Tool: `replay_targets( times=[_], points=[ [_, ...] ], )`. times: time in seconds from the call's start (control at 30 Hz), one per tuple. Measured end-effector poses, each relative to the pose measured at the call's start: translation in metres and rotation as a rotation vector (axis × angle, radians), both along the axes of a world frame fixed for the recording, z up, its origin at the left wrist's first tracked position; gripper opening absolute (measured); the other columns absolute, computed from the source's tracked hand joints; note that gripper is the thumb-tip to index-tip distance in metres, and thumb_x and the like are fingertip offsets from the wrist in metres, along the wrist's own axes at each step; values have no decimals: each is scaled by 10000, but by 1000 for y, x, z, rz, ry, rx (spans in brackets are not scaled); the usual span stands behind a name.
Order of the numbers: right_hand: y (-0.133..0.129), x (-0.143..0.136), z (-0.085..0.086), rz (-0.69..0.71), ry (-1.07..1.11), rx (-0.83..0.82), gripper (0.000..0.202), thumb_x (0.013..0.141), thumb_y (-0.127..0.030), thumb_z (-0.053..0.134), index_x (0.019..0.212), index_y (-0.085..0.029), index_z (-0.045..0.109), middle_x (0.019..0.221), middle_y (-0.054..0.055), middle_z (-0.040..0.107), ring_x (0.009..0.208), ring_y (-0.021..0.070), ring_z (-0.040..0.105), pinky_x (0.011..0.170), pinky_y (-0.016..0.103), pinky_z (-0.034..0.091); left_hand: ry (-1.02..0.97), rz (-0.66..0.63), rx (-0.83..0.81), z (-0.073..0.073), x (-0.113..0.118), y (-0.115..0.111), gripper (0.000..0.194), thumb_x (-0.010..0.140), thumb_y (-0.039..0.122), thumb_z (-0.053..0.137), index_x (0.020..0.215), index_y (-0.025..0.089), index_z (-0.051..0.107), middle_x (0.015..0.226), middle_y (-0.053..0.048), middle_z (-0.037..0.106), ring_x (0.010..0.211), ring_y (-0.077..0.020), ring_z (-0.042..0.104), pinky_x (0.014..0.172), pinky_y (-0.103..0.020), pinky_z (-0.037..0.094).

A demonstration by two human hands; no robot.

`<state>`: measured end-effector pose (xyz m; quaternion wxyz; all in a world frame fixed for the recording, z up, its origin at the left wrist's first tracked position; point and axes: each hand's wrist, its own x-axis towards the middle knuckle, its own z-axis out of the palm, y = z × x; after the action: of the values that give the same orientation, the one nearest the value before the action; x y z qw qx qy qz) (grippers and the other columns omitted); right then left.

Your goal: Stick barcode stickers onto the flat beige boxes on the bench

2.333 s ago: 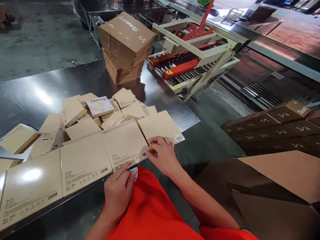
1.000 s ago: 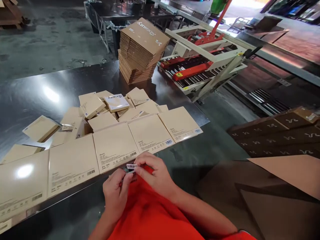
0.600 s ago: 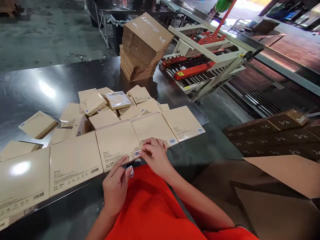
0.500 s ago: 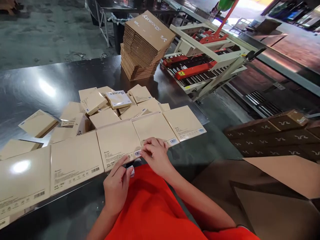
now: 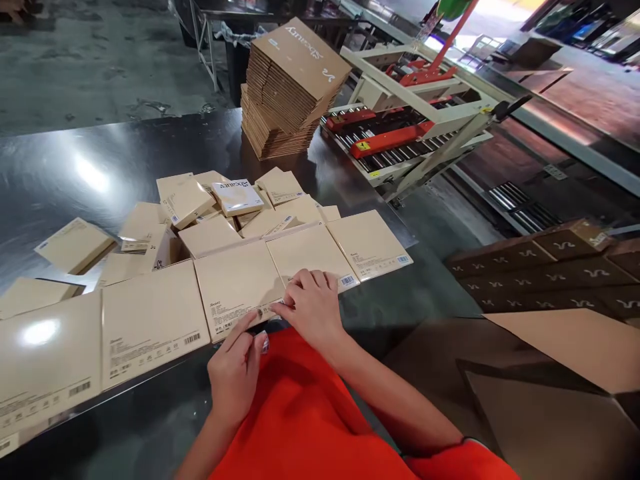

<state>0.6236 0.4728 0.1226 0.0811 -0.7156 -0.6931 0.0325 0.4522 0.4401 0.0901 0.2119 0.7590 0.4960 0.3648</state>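
Observation:
A row of flat cream boxes lies along the table's near edge, printed side up. My left hand rests its stretched index finger on the lower edge of the middle cream box. A small barcode sticker shows at its thumb tip, its other fingers curled in. My right hand has its thumb pressed on the box's lower right corner, over a barcode label that it mostly hides. Its other fingers are bent, apart from the thumb, over the neighbouring box, whose own barcode label is visible.
Behind the row, several cream boxes lie in a loose pile, with a white box on top. Flattened cartons are stacked on the metal table. A roller machine stands beyond. An open carton and packed cartons are at right.
My right thumb has slid left over the barcode label on the middle box, covering most of it. The right hand has turned slightly; my left hand has barely moved.

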Motion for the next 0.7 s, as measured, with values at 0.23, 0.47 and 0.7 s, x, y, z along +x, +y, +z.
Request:
replay_targets(
  times=[0.23,0.47,0.7],
  points=[
    [0,7,-3,-27,180,10,147,854,-251,568,715,-212,539,840,45,585,838,216,474,807,382,306,-125,-40,-97,2,-5,0,224,890,208,529,711,200,663,1100,-72,722,996,-201,689,753,-255,571],
    [-38,-44,16,267,1200,-69,301,832,-324,600,1097,-230,493,981,42,598,850,160,572,761,295,476,-382,65,-202,25,-44,-7,248,879,207,529,678,213,673,878,-21,743,832,-160,699,692,-237,559],
    [-49,-93,22,126,1351,-159,95,811,-234,595,902,-207,586,799,-4,595,720,118,553,660,235,474,-415,-57,-270,27,-78,-19,167,867,279,550,1004,208,613,1028,-72,682,907,-176,664,737,-258,559]
  ],
)
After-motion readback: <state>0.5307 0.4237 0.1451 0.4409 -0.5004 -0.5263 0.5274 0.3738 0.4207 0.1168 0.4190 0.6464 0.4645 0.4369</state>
